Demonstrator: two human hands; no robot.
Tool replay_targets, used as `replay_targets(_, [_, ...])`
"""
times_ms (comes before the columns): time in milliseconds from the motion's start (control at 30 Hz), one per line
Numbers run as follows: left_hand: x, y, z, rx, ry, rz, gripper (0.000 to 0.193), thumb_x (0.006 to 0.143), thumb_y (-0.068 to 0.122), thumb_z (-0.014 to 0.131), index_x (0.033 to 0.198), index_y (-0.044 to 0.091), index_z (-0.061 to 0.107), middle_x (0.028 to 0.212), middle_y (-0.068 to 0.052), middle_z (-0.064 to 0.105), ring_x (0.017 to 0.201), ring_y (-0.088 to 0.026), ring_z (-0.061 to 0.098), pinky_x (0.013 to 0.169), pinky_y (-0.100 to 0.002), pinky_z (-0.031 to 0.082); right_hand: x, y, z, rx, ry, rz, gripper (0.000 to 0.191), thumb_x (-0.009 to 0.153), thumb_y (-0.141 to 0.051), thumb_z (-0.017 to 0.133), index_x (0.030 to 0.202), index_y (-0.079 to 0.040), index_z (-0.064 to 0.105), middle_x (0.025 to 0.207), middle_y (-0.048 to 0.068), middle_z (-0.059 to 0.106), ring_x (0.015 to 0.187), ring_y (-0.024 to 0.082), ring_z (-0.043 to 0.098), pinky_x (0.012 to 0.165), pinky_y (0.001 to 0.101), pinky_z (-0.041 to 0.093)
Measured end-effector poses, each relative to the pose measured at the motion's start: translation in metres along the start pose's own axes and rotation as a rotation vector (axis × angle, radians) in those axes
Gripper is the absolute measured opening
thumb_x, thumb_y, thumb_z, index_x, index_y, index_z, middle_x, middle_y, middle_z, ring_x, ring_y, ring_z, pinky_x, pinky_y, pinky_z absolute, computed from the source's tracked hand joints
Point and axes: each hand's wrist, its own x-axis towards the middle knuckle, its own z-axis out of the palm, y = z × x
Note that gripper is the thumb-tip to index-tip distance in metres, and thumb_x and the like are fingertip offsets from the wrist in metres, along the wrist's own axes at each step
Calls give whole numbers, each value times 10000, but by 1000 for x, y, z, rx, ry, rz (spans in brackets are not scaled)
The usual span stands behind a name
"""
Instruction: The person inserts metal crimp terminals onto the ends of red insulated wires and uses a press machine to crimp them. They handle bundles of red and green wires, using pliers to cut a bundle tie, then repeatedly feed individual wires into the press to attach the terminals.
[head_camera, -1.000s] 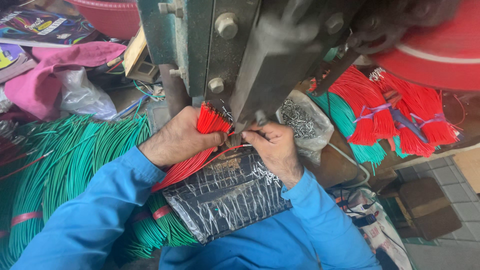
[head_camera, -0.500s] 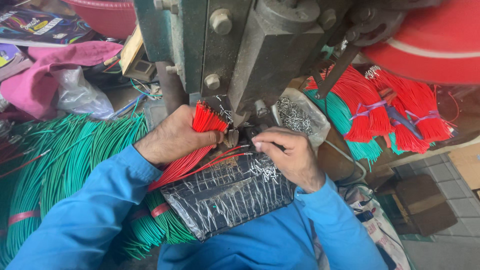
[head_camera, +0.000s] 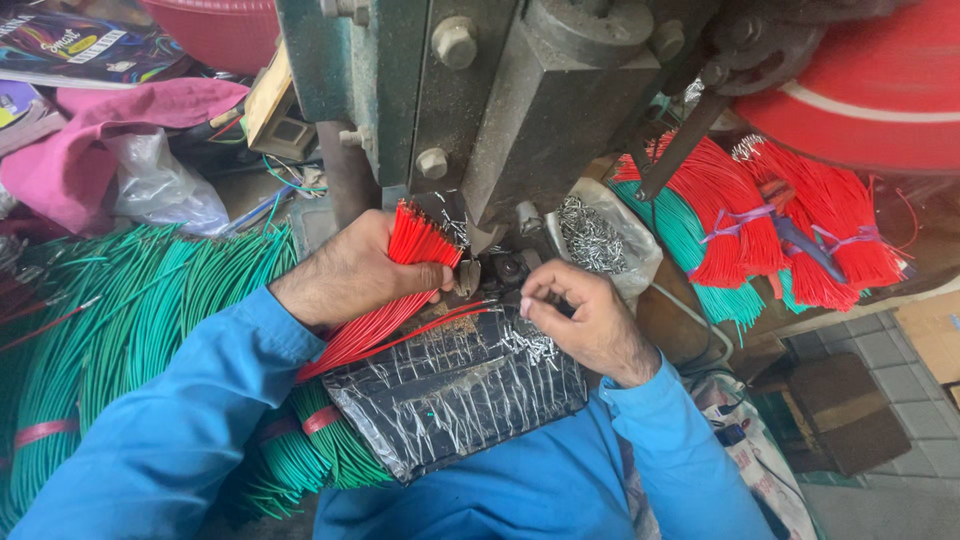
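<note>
Red wires (head_camera: 415, 245) sit bunched in the left hand (head_camera: 350, 270), closed around them below the green press (head_camera: 480, 100). Right hand (head_camera: 585, 315) pinches one strand's end — seemingly the feeding step; next calls for steady alignment at the die.

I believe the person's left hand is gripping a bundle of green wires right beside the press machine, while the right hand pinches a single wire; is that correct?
Not quite: the bundle of wires in the left hand is red, not green, as the head view shows. The green wires lie in a pile to the left, untouched. The rest holds: the bundle is held beside the press machine, and the right hand pinches a single wire.
</note>
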Motion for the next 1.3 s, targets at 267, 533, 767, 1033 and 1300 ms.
replay_targets(267, [-1,2,3,121,40,-27,116,868,77,734,971,26,739,772,-36,733,699,-110,689,662,-284,582,31,9,37,443,129,-216,179,1023,17,577,1193,69,591,1098,145,746,1011,166,722,940,296,586])
replay_targets(533, [0,1,0,103,45,37,185,853,70,729,1033,37,757,836,-30,764,765,-89,702,710,-279,595,42,19,41,345,142,-70,140,978,-50,705,1071,48,741,949,90,774,879,104,703,815,254,577])
replay_targets(767, [-1,0,1,54,39,24,185,864,79,718,1041,43,758,874,-36,767,801,-99,699,741,-292,591,45,22,37,292,153,-101,122,951,-46,733,1036,33,770,914,78,783,846,98,714,792,246,592])
replay_targets(1033, [0,-1,1,131,78,13,185,844,98,751,1022,47,760,866,-42,774,823,-107,705,773,-299,587,45,22,41,347,158,-79,108,961,-18,711,1046,35,751,937,71,779,859,95,715,790,238,590])
replay_targets(1300, [0,-1,-2,185,70,61,180,842,101,745,1013,43,757,862,-43,777,845,-110,710,807,-291,583,7,-21,13,147,68,-232,113,950,-9,690,1045,29,737,1002,99,753,936,156,731,852,281,582])
